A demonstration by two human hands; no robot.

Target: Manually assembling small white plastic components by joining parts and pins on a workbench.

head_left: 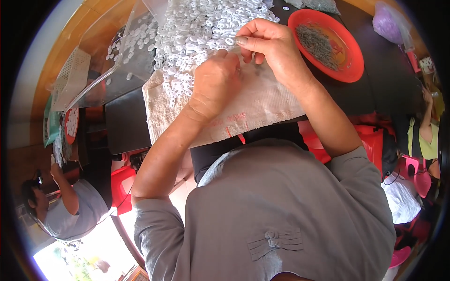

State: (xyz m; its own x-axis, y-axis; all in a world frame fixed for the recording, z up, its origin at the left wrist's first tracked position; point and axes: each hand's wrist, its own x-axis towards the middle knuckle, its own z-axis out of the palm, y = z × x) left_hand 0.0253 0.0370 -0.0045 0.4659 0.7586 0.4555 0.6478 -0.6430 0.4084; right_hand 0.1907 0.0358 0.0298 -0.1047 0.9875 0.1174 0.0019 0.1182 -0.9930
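Observation:
A large heap of small white oval plastic pieces with two holes [197,35] covers the far middle of the table. It reaches onto a beige cloth [267,100] with faded red print at the near edge. My left hand [216,79] is closed over the cloth beside the heap, fingers curled under; what it grips is hidden. To its right, my right hand [274,44] has thumb and forefinger drawn together at the heap's edge. White pieces lie right by its thumb tip, and I cannot make out whether one is between the fingers.
A red oval tray [354,70] of thin grey metal pieces [318,47] stands right of my right hand. Clear plastic panels [101,79] rise at the left, with loose white pieces [136,42] behind. A co-worker [70,206] sits at far left; another person's arm [426,117] shows at far right.

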